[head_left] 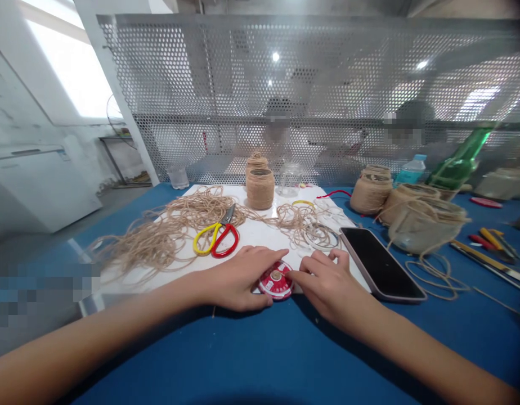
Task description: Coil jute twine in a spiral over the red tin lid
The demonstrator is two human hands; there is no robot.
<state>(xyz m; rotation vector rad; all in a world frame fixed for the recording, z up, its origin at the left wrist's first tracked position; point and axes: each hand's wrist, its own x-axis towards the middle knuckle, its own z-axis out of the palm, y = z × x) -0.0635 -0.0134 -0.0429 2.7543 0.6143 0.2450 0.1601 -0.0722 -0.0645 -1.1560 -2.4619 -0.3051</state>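
My left hand [238,278] grips a small red round disc [277,281] at the near edge of a white board [260,233], with the thumb under it and the fingers over its left side. My right hand [323,281] is curled at the disc's right side, its index finger touching the brown knob in the disc's middle. Loose jute twine [167,233] lies in heaps on the board. Scissors [216,236] with one yellow and one red handle rest on it.
A black phone [380,264] lies right of my right hand. Twine-wrapped jars [260,188] and pots [412,211] stand behind, beside a green bottle [460,163], a glass jar [290,180] and tools [492,247]. A perforated metal screen [310,95] closes the table's far side; people sit behind it.
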